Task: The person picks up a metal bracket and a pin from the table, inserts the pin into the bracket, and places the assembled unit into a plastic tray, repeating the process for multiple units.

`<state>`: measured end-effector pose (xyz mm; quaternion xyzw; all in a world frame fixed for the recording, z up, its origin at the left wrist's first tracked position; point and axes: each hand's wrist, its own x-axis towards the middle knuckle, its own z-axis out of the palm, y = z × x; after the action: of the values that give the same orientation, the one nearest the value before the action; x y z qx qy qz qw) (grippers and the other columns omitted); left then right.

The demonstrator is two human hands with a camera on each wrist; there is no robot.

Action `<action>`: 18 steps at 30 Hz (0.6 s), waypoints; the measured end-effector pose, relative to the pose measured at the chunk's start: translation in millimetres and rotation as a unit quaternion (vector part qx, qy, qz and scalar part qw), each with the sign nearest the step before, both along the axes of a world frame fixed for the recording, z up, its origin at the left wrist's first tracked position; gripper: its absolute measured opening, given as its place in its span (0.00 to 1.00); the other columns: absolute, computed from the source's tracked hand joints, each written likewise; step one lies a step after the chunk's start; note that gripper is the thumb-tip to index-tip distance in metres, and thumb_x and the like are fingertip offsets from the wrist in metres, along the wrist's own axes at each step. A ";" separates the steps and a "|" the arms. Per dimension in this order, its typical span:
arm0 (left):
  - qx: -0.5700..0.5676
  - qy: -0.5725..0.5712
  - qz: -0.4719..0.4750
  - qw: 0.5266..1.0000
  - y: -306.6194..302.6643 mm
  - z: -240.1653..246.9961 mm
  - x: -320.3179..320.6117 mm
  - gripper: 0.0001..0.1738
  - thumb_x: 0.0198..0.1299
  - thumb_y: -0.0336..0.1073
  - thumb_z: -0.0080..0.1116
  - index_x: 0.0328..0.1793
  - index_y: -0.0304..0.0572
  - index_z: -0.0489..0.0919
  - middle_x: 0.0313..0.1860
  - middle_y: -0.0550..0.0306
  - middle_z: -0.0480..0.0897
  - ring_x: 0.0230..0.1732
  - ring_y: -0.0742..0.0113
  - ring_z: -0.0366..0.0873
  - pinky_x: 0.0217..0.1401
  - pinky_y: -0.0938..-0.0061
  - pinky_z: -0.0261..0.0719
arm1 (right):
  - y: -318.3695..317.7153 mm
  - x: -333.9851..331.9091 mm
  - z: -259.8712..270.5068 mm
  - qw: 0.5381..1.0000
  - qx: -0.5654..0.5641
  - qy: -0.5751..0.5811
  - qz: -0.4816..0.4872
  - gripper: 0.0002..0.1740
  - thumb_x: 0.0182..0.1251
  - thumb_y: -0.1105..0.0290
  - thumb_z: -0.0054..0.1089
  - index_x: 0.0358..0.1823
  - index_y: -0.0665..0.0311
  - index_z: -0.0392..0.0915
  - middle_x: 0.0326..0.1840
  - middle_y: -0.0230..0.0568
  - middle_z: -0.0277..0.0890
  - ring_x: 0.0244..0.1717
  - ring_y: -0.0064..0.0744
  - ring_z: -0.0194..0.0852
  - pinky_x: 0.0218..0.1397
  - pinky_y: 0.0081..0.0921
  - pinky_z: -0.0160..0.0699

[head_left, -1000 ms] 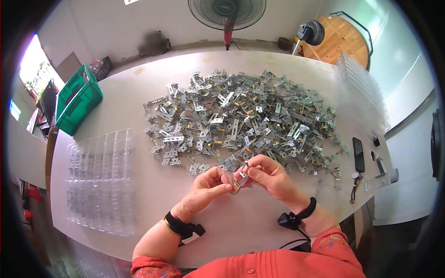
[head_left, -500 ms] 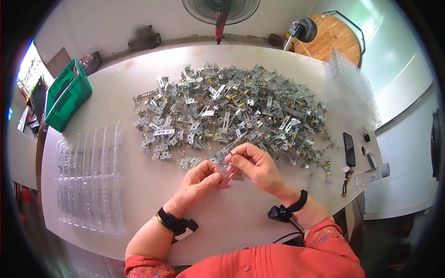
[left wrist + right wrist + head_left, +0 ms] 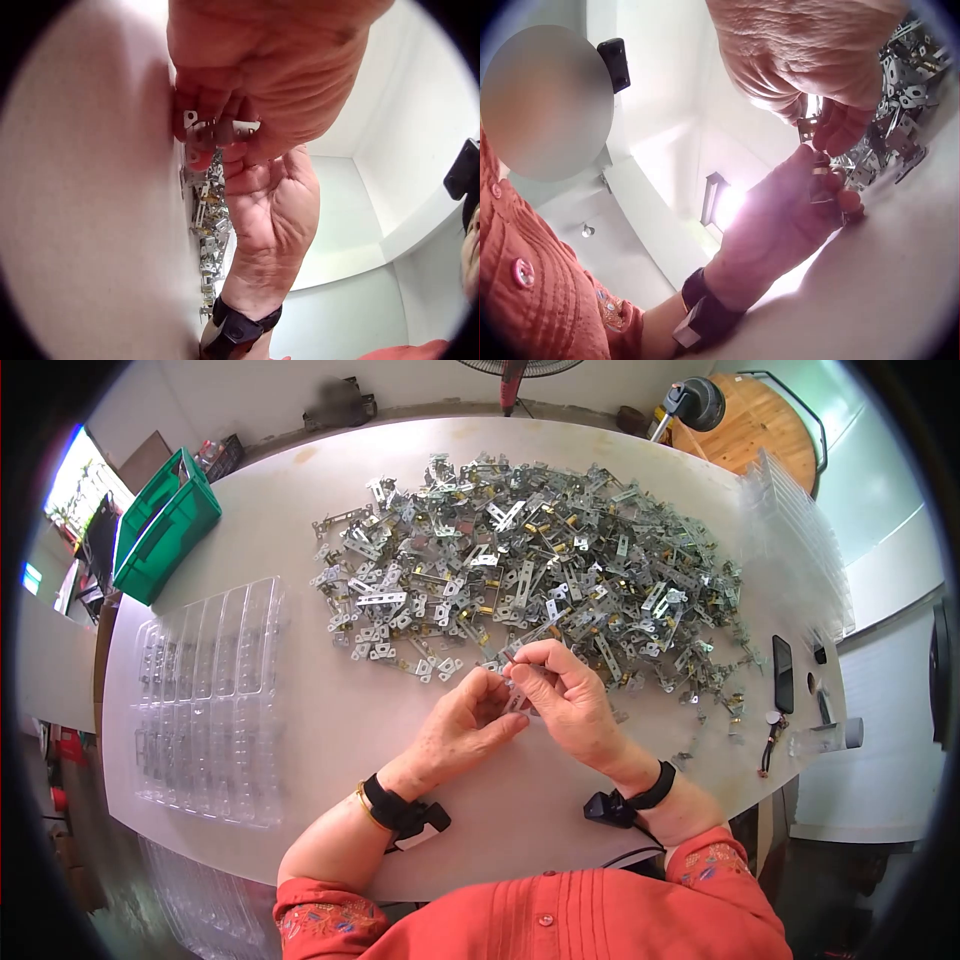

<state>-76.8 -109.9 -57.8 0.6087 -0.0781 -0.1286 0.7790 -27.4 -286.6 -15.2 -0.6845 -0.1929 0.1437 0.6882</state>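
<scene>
Over the near side of the table, my left hand (image 3: pixel 465 715) grips a small metal bracket (image 3: pixel 516 702) with punched holes. My right hand (image 3: pixel 572 705) meets it from the right, thumb and fingertips pinching a small metal piece (image 3: pixel 808 129). Whether that piece is joined to the bracket, I cannot tell. Fingers of both hands cover most of the metal. A holed tab (image 3: pixel 190 118) sticks out beyond the fingers in the left wrist view. Just beyond both hands lies a large heap of metal brackets (image 3: pixel 525 575), some with brass-coloured parts.
Clear plastic trays with compartments (image 3: pixel 208 700) lie at the left, and a stack of similar trays (image 3: pixel 800 550) stands at the back right. A green crate (image 3: pixel 165 530) sits at the far left edge. On the right are a phone (image 3: pixel 783 675) and a keyring (image 3: pixel 771 745).
The hands have drawn closer together, with the left fingers covering more of the bracket. The head view has shifted; the heap and trays stay as they were.
</scene>
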 end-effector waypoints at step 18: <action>-0.129 0.081 0.032 0.988 6.4 22.3 0.4 0.13 0.77 0.44 0.48 0.53 0.41 0.71 0.39 0.53 0.81 0.41 0.58 0.84 0.47 0.65 0.79 | -18.3 0.5 22.6 0.994 0.050 -0.054 -0.076 0.04 0.80 0.72 0.53 0.49 0.63 0.73 0.32 0.27 0.74 0.33 0.13 0.69 0.37 0.15 0.71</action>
<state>-76.4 -103.4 -35.5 0.4931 -0.0111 -0.1412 0.8584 -26.9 -304.9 7.4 -0.6688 -0.1840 0.0434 0.7190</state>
